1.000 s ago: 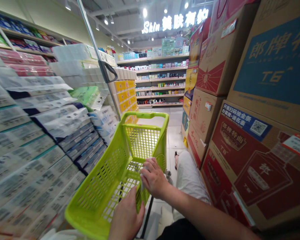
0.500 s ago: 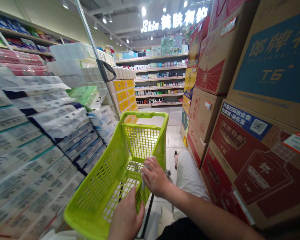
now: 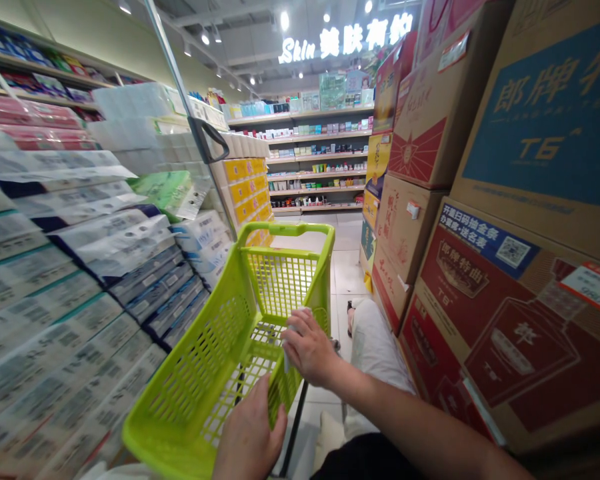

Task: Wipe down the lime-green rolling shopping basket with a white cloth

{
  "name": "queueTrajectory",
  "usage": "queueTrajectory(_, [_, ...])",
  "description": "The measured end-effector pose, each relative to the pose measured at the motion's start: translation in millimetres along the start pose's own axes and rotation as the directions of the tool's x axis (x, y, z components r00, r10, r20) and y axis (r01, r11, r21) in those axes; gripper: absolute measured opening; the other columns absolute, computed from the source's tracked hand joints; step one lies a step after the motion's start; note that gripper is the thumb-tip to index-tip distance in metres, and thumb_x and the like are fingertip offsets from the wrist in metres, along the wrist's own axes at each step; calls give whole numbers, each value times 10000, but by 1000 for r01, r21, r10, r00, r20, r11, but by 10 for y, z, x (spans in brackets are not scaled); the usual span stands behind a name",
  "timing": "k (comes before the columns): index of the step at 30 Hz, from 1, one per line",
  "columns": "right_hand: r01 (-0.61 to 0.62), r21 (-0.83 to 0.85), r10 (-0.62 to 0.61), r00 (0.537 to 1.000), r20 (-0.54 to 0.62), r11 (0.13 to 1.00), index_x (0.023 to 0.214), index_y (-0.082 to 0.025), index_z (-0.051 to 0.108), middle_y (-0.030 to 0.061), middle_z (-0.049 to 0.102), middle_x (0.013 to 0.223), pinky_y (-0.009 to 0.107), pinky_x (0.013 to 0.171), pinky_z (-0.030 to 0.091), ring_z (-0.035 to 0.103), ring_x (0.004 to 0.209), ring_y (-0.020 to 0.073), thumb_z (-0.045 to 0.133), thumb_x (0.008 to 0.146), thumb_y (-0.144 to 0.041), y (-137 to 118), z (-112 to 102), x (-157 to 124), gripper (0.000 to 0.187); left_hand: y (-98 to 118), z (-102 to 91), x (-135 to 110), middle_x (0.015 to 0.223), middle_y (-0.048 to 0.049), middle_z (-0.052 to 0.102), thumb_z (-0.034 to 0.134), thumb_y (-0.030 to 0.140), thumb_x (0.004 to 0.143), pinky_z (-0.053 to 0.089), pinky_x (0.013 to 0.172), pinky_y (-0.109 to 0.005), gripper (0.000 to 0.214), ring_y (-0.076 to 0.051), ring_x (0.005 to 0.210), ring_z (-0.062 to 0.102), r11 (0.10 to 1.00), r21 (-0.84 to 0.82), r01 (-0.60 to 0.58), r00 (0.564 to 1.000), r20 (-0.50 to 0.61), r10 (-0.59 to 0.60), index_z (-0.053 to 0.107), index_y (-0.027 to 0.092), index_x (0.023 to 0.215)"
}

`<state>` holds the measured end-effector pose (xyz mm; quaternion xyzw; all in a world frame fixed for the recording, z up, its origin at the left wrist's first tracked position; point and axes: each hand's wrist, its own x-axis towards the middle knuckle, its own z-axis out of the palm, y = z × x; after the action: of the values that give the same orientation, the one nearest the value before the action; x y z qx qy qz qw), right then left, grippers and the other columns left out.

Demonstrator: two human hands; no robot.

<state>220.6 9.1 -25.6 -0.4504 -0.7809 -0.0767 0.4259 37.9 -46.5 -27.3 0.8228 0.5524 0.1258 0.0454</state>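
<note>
A lime-green plastic shopping cart basket point(image 3: 180, 373) with slotted walls stands in front of me, with nothing inside it. My left hand point(image 3: 250, 427) is closed over its near right rim, thumb on the outer side. Farther along that same rim, my right hand point(image 3: 310, 350) presses a white wipe point(image 3: 289, 357) against the edge, fingers curled over it. Part of the wipe hangs down the inner side of the wall. Some of the left fingers are hidden behind the hand.
Packs of tissue paper point(image 3: 75, 267) are stacked along the left. Large cartons point(image 3: 510, 313) rise close on the right. Shelves of small products point(image 3: 320, 153) stand at the far end, past a tiled floor point(image 3: 345, 260). A metal pole point(image 3: 173, 60) with a black handle leans beyond the cart.
My right hand, with the wipe, has shifted very slightly forward along the rim. My left hand keeps its hold, and the whole view has moved a little.
</note>
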Motion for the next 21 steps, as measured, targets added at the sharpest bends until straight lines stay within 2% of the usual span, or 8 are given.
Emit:
queueTrajectory(2, [80,15,-81,996,36,997,1015,-216,625,76,579,1125,471,1128,325,433,1238,236,516,918,-278,-38,-6,-56,158,3,-13,-3,1189,-148,669,430,280,845,513,906,-331,432,-230,1066,653,1000,11,4,1000,13,-4,533,132,1238])
queueTrajectory(5, [133,-17,-132,990,50,991,1010,-219,628,78,583,1119,465,1115,342,454,1217,235,502,929,-296,112,-71,7,168,-12,-15,-19,1214,-166,655,408,281,853,517,910,-333,451,-233,1079,649,999,37,-8,1000,20,8,529,106,1250])
queueTrajectory(9, [32,-58,-33,999,-7,998,987,-209,630,84,588,1114,488,1105,351,455,1221,245,485,935,-252,347,-116,189,160,-30,6,-24,1217,-170,654,395,281,855,519,916,-322,460,-231,1087,647,997,74,-28,1000,1,28,529,91,1252])
queueTrajectory(13, [-45,-26,44,999,-30,999,975,-204,627,85,580,1131,499,1122,322,422,1250,252,499,926,-239,173,-26,114,142,-27,20,-7,1177,-163,675,415,273,843,536,878,-313,445,-233,1035,671,997,70,-30,999,-32,32,547,102,1232])
queueTrajectory(17, [81,32,-82,996,29,996,1017,-213,621,77,573,1128,475,1122,322,424,1241,242,513,920,-273,-68,22,-72,157,-47,38,-6,1130,-170,692,426,268,833,550,843,-320,422,-243,994,685,997,52,-53,997,-55,56,579,94,1185])
queueTrajectory(19, [145,26,-146,988,50,989,1014,-215,621,76,575,1116,466,1116,330,436,1223,237,512,920,-282,-23,-15,-61,159,-69,50,-13,1111,-164,699,425,268,835,553,827,-313,418,-238,978,691,997,37,-70,995,-69,72,580,98,1183])
queueTrajectory(21, [151,-7,-151,987,51,988,994,-215,624,77,580,1101,463,1110,339,446,1208,234,501,925,-273,126,-71,31,152,-88,61,-18,1113,-157,699,415,268,842,553,820,-307,413,-232,978,691,996,27,-87,993,-83,89,574,106,1187])
